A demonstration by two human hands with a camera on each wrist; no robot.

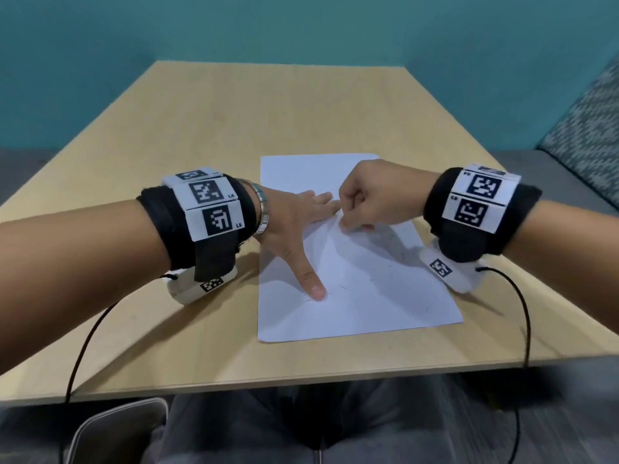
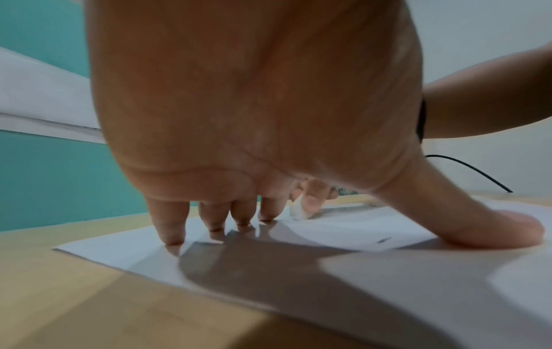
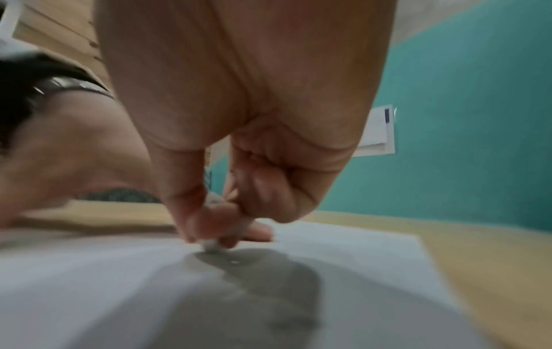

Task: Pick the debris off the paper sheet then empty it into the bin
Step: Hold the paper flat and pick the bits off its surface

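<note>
Left hand: the left hand [image 1: 288, 226] lies flat and spread on the paper sheet [image 1: 351, 296], 4 fingers [image 2: 167, 226] straight and tips down, thumb [image 1: 310, 283] stretched toward the near edge, pinning it to the table [image 1: 201, 128].

Right hand: the right hand [image 1: 371, 199] is bunched, thumb and fingertips pinching a small white lump [image 2: 298, 211] whose tip touches the sheet just beside the left fingertips. It may be an eraser or a wad; I cannot tell which.

Debris: thin dark flecks [image 1: 343, 287] lie scattered over the near half of the sheet, a few just by the left thumb. They are tiny and easy to miss.

Risk, scatter: I reckon a quick drag of the lump could flick the flecks off the edge onto the table.

Risk, crease: the sheet already bulges between the 2 hands; pushing toward the pinned side could crumple it and trap bits in the fold.

Risk, slip: lifting the left hand early would let the sheet slide.

Risk, tipping: carrying a flat sheet could spill flecks on the way.

Bin: a pale curved rim [image 1: 117, 426] shows at the lower left below the table edge; it may be the bin, and its inside is hidden.
</note>
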